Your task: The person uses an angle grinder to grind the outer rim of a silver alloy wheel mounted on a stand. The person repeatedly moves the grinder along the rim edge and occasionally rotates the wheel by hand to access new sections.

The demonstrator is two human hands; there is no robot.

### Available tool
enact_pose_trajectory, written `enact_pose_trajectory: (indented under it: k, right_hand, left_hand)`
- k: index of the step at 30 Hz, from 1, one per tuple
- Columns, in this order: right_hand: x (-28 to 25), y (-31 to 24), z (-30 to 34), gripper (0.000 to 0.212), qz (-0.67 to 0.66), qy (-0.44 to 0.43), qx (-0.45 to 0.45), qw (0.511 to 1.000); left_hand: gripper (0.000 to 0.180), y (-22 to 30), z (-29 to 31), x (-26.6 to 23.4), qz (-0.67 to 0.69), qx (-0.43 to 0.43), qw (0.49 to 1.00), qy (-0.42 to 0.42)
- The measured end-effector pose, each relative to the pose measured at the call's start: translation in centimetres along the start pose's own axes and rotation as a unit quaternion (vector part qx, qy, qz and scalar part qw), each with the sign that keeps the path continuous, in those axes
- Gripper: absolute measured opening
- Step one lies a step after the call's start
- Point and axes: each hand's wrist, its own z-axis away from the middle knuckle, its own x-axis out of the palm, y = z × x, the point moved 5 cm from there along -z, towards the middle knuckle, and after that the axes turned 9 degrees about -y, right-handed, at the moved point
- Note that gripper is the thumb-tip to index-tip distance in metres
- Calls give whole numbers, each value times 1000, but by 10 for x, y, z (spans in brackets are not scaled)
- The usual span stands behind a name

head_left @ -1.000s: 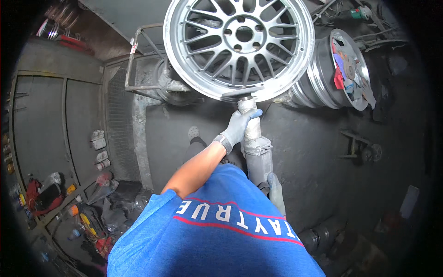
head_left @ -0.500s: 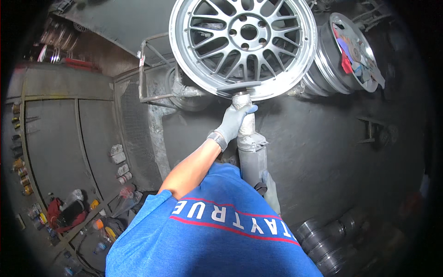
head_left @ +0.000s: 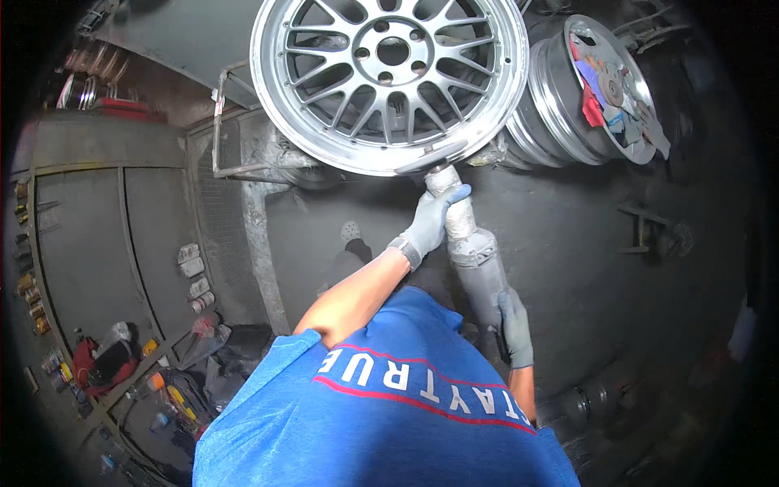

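Note:
A silver multi-spoke alloy wheel (head_left: pixel 482 136) stands face-on at the top of the view. My gloved left hand (head_left: pixel 428 226) is wrapped round the pale, wrapped neck of a grey angle grinder (head_left: pixel 479 280). Farther back along the body, my gloved right hand (head_left: pixel 516 329) grips the grinder's rear. Its thin disc (head_left: pixel 434 157) shows nearly edge-on at the lower right part of the wheel's lip and appears to touch it. The grinder tilts, its head toward the upper left. My right fingers are partly hidden behind the body.
To the wheel's right lies another rim (head_left: pixel 560 105) on its side, with rags and gloves (head_left: pixel 613 93) in it. A metal tube frame (head_left: pixel 217 134) stands left of the wheel. Bottles, bags and a red-and-black item (head_left: pixel 105 361) crowd the lower left. A small metal stand (head_left: pixel 645 229) is at right.
The grinder's head has shifted right along the wheel's lip and the tool now slants. My right hand and forearm have come further into view. The wheel sits further left in the picture.

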Motion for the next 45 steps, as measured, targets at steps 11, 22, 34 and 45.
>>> enact_pose_trajectory:
  k: [11, 22, 34, 45]
  right_hand:
    - [-24, -15, -6, 60, 22, -12, -18, 1000]
    - [121, 63, -8, 61, -135, -55, -18, 989]
    - [148, 42, -26, 57, -96, -67, -46, 992]
    - [-22, 17, -1, 62, -7, 3, -7, 1000]
  left_hand:
    - [18, -4, -5, 16, 29, 17, 999, 12]
    - [34, 80, 58, -53, -110, 1, 993, 47]
    - [26, 111, 63, -78, -122, 22, 988, 89]
    - [20, -3, 4, 11, -2, 27, 999, 32]
